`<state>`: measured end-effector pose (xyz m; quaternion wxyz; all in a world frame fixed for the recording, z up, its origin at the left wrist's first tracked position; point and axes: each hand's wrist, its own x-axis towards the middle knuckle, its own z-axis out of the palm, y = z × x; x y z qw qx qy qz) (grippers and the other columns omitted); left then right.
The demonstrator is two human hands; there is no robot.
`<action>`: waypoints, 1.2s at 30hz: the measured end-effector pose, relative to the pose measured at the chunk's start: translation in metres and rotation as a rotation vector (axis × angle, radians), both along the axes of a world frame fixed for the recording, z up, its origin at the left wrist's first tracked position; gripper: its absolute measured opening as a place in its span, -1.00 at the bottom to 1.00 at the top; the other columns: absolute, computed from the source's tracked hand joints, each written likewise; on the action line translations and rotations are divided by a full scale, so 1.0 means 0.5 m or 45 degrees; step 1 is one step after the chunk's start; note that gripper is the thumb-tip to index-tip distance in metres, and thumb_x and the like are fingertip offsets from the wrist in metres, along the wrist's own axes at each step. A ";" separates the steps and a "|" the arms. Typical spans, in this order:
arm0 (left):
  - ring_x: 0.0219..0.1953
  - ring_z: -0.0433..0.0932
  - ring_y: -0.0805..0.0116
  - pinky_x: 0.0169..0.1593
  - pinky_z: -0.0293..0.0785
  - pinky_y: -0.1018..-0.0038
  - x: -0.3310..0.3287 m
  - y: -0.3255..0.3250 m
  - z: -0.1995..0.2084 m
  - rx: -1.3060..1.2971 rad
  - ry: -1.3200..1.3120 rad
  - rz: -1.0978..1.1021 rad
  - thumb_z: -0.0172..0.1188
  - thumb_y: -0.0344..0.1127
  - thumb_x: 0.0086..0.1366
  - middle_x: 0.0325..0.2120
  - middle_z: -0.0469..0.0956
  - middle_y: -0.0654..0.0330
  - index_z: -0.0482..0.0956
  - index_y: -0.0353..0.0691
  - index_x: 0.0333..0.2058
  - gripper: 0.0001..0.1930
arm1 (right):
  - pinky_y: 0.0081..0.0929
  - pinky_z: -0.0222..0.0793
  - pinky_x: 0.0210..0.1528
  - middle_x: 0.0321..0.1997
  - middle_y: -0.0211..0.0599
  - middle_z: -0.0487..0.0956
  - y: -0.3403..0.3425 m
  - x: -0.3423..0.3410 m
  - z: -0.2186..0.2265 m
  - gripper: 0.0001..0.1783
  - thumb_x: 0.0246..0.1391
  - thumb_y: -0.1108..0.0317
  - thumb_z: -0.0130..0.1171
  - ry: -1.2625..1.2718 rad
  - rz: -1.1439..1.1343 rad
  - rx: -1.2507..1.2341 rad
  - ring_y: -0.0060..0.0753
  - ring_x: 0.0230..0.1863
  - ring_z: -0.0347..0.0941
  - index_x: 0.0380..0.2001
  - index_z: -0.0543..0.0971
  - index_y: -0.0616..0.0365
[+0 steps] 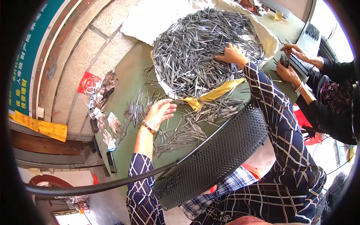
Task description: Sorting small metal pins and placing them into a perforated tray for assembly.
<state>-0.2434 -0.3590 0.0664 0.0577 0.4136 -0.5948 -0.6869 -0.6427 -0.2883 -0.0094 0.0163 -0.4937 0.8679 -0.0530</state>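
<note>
My right hand (234,55) reaches over a big heap of slim grey-black sticks (202,48), its fingers apart and their tips at the heap's surface. I see nothing held in it. My left hand (159,113), with a beaded bracelet, hovers at the heap's near left edge with its fingers stretched out and nothing in them. Below it, loose sticks (183,137) lie scattered on the green table (129,77). A long black tray full of holes (221,153) slants between my forearms at the table's near edge. Under the heap, a pale sheet with a yellow piece (217,93) shows.
At the right, another person's hands (290,73) hold a bunch of sticks beside a second holed tray (309,41). A glass of yellowish liquid (278,15) stands at the far right. Gloves (101,101) and a red packet (88,81) lie left. A black bar (105,187) crosses the lower left.
</note>
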 end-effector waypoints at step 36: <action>-0.11 0.50 0.35 -0.06 0.49 0.44 0.002 0.034 -0.014 0.060 0.042 -0.059 0.01 -0.28 0.32 -0.16 0.51 0.10 0.38 -0.28 -0.01 -0.69 | -0.35 0.48 -0.19 -0.34 0.07 0.58 -0.019 0.005 -0.013 -0.51 -0.46 0.13 0.31 -0.294 0.139 -0.028 -0.09 -0.26 0.55 -0.47 0.58 0.35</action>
